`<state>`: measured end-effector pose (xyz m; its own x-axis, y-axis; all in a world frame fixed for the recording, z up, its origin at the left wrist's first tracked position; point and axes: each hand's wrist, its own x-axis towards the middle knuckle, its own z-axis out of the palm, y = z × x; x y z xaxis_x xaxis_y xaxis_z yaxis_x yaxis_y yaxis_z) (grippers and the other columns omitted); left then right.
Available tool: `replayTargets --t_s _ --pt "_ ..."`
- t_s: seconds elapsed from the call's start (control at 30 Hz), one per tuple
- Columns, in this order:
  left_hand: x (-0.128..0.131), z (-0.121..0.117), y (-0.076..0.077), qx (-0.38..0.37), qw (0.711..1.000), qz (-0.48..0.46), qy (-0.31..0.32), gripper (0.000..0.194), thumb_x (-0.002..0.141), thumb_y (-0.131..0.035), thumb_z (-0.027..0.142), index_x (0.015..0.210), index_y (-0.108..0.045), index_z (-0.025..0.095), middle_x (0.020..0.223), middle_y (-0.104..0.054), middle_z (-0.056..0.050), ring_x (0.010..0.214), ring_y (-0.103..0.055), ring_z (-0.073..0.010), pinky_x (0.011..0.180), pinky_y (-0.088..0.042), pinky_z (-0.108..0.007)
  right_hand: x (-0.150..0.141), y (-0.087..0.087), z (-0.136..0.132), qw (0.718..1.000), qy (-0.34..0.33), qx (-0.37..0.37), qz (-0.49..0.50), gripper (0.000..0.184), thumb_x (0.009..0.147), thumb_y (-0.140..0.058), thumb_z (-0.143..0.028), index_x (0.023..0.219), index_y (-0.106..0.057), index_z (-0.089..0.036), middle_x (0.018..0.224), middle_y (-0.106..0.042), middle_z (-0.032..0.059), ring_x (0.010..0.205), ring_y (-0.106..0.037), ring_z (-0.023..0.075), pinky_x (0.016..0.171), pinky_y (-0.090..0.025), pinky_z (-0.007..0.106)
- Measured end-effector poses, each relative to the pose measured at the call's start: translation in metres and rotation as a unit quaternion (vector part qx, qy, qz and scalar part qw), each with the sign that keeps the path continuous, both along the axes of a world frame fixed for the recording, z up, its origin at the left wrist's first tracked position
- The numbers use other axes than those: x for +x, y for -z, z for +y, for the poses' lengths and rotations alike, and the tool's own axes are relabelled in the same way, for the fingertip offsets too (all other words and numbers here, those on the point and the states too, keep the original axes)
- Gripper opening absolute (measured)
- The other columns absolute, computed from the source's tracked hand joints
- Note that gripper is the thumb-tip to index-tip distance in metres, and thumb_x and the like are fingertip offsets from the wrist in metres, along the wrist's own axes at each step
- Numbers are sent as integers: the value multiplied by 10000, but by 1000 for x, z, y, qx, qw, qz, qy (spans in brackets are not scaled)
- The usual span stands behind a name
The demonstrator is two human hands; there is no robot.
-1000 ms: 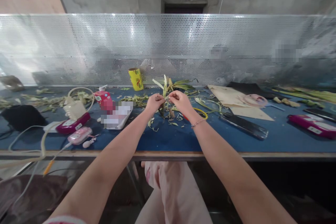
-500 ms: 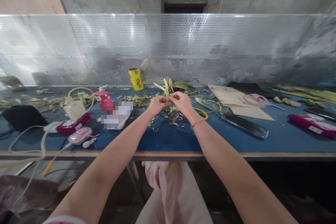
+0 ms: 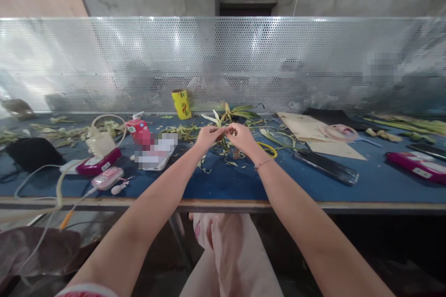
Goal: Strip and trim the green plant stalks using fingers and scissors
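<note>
Over the middle of the blue table, a small plant with pale, strap-like leaves [image 3: 216, 118] stands up out of the fingertips of my left hand [image 3: 209, 136]. That hand is closed, thumb and fingers pinching the plant's stem. My right hand [image 3: 241, 135] meets it from the other side, thumb and forefinger pinched together close to the stem. What lies between the right fingertips is too small to make out. Dry scraps [image 3: 230, 152] of leaf and root lie on the table under both hands. A yellow ring [image 3: 271, 150] is beside my right wrist.
A yellow roll [image 3: 181, 104] stands before the perforated metal screen [image 3: 244, 65]. To the left are a red pump bottle [image 3: 139, 133], a white phone-like slab [image 3: 165, 153] and cabled devices. On the right lie cardboard [image 3: 303, 132], a dark phone [image 3: 327, 167] and a magenta device [image 3: 416, 166].
The plant's pale leaves have dipped lower and tilted left between my hands. Both hands stay close together, with the fingertips shifted slightly. The whole view has moved a little.
</note>
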<state>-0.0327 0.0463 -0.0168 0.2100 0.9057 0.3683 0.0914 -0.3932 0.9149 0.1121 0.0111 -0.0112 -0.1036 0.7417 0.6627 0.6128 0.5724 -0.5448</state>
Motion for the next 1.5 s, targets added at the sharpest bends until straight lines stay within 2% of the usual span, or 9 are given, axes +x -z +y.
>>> replayTargets --t_s 0.13,0.4,0.6,0.67,0.8,0.97,1.2,1.3,1.5 --pt "1 -3 -4 -18 999 -19 -20 339 657 -613 458 585 -608 127 488 -508 12 460 -453 -76 494 -358 -222 0 -2 -7 999 -25 -28 -16 108 694 -481 -241 678 -564 -173 605 -533 -11 561 -443 104 594 -356 233" --pt "-3 -5 -6 37 998 8 -40 309 685 -586 427 598 -620 132 477 -507 18 464 -444 -72 488 -346 -211 6 0 2 992 86 -81 -53 150 672 -496 -244 535 -530 -191 538 -544 10 549 -484 136 555 -339 251" --pt "-1 -8 -8 1 1000 -17 -5 269 655 -633 389 593 -617 128 492 -508 21 479 -452 -70 524 -383 -222 5 13 12 973 100 -126 -165 123 626 -536 -153 510 -551 -191 577 -588 68 604 -539 172 578 -378 268" --pt "0 -11 -10 8 1000 1 -5 257 659 -630 371 581 -615 127 490 -511 20 476 -449 -68 519 -378 -218 4 13 12 980 97 -90 -146 66 629 -545 -155 635 -605 -181 698 -624 81 694 -563 183 636 -407 272" --pt "-1 -13 -11 27 998 39 -35 254 679 -608 358 569 -604 129 487 -524 16 475 -450 -71 516 -367 -215 1 6 8 996 27 -41 -81 256 653 -547 -179 901 -601 -149 936 -621 101 860 -562 185 752 -429 288" --pt "-2 -8 -7 42 997 60 -39 284 699 -577 389 583 -612 132 501 -533 9 484 -455 -83 519 -358 -226 -3 3 1 995 -28 -51 -80 96 750 -481 -211 772 -560 -160 742 -602 51 691 -535 152 675 -401 277" --pt "-4 -3 -6 44 998 36 0 288 669 -599 414 596 -616 136 516 -544 9 515 -487 -90 534 -374 -223 -1 1 0 995 -13 -37 -96 132 758 -419 -175 646 -489 -184 610 -511 0 594 -456 128 598 -334 249" --pt "-3 -5 -7 23 1000 -1 15 292 621 -651 422 613 -625 132 517 -541 12 512 -486 -86 537 -388 -226 -2 -1 0 997 -13 -41 -61 110 734 -425 -197 630 -460 -192 598 -487 -13 580 -440 123 581 -331 244" --pt "-1 -9 -8 -28 994 -59 83 290 587 -699 385 689 -647 118 575 -596 -2 568 -539 -94 626 -452 -255 -3 -2 -1 993 -18 -106 43 83 715 -433 -219 635 -444 -200 594 -528 -25 571 -467 120 587 -353 246"
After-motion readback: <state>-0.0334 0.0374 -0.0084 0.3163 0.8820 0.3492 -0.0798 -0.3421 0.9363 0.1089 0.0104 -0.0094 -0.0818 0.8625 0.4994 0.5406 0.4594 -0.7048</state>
